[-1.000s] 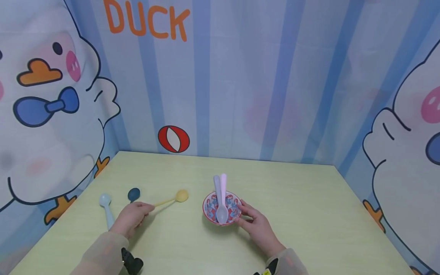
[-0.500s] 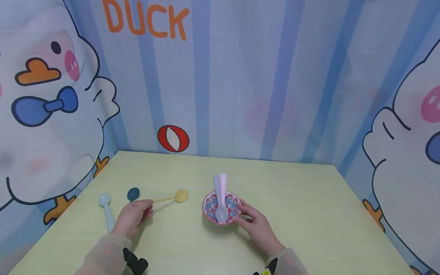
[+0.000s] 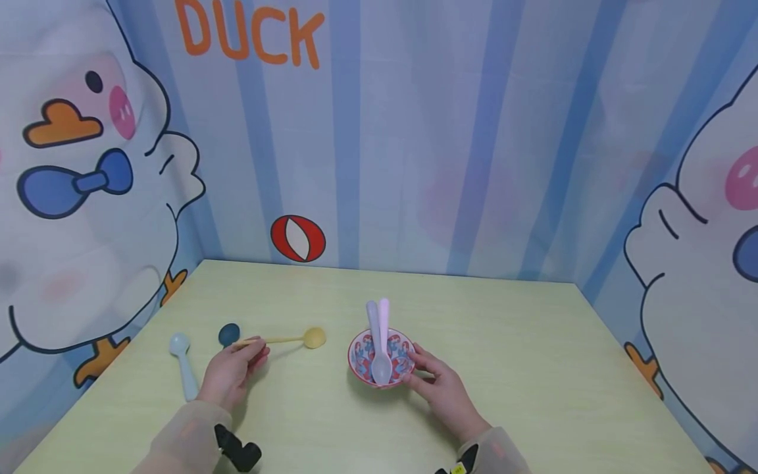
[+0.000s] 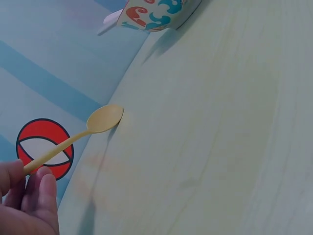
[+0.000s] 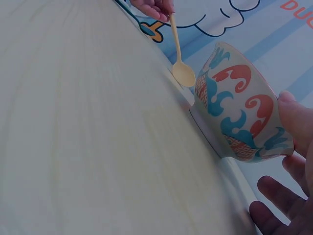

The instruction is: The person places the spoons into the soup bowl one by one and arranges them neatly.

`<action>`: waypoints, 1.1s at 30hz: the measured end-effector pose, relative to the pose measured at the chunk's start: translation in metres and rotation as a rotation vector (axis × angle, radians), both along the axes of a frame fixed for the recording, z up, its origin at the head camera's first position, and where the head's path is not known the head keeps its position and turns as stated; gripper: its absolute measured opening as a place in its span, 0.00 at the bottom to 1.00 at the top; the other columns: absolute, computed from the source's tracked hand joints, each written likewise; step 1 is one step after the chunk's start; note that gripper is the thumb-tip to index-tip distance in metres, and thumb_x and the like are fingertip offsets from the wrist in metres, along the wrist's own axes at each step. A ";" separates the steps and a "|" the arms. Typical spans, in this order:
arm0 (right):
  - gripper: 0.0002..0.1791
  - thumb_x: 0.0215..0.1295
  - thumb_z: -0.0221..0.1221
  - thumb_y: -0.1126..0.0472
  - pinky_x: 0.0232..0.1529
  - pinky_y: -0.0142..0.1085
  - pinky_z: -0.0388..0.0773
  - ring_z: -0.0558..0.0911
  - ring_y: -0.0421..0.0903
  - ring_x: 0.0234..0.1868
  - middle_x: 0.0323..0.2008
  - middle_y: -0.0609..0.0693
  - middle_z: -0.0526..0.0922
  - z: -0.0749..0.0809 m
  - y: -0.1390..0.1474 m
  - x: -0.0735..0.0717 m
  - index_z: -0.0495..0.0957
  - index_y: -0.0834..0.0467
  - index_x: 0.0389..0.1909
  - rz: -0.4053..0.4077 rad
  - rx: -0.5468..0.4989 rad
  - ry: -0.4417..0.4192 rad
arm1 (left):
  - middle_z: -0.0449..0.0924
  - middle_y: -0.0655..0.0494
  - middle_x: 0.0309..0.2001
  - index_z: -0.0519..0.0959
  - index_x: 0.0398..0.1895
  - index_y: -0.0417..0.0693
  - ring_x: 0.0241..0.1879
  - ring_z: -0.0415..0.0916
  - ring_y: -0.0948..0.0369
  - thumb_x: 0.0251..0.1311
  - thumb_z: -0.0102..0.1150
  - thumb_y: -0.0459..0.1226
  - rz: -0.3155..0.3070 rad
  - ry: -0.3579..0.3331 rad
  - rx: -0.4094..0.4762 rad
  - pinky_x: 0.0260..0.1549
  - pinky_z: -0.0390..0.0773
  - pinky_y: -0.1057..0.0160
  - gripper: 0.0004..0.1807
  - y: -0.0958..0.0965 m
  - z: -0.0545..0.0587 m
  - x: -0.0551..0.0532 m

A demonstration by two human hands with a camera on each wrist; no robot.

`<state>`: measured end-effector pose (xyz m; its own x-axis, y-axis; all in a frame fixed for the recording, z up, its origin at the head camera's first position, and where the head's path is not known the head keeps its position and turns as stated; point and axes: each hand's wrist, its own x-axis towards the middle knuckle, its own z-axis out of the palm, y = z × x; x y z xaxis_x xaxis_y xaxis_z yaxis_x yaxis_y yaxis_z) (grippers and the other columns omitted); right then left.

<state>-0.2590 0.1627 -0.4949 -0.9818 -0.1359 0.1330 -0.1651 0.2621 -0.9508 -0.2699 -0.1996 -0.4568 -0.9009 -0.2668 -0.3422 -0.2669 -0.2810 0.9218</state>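
My left hand pinches the handle of a yellow spoon between thumb and fingers. In the left wrist view, that yellow spoon points away from the fingertips, its shadow falling on the table. My right hand holds the right side of a small patterned bowl. The right wrist view shows the thumb at the rim of the bowl and a finger against its outer side. Inside the bowl lean a purple spoon and a pink spoon, handles rising past the far rim.
A dark blue spoon lies behind my left hand, its handle mostly hidden. Left of that hand lies a light blue spoon. The pale yellow table ends at a blue striped backdrop with printed ducks.
The left hand has shifted slightly right along the yellow spoon's handle, and the handle's end now shows past the fingers. The right hand and bowl stay in place.
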 end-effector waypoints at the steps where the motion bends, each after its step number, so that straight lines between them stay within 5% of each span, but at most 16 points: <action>1: 0.26 0.58 0.68 0.56 0.55 0.43 0.74 0.64 0.51 0.69 0.69 0.47 0.66 0.000 0.000 0.000 0.77 0.56 0.58 0.000 0.001 0.000 | 0.71 0.46 0.58 0.61 0.68 0.38 0.42 0.78 0.66 0.68 0.55 0.37 0.004 0.004 0.013 0.47 0.76 0.70 0.29 0.000 0.001 0.000; 12: 0.26 0.58 0.67 0.57 0.54 0.42 0.74 0.67 0.51 0.66 0.69 0.47 0.65 0.001 0.000 0.000 0.77 0.56 0.58 0.003 0.008 0.007 | 0.81 0.60 0.39 0.65 0.64 0.41 0.40 0.80 0.67 0.68 0.54 0.40 0.068 0.052 0.079 0.47 0.77 0.68 0.24 0.001 0.006 -0.002; 33: 0.26 0.58 0.67 0.57 0.54 0.42 0.74 0.67 0.52 0.67 0.69 0.47 0.65 0.000 0.000 0.000 0.77 0.57 0.58 0.005 0.015 0.019 | 0.74 0.48 0.55 0.64 0.67 0.42 0.43 0.79 0.63 0.65 0.57 0.45 0.025 0.043 -0.001 0.46 0.78 0.67 0.30 0.009 0.018 -0.005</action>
<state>-0.2590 0.1627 -0.4946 -0.9784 -0.1429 0.1494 -0.1842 0.2752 -0.9436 -0.2753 -0.1903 -0.4390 -0.9080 -0.2896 -0.3028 -0.2199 -0.2859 0.9327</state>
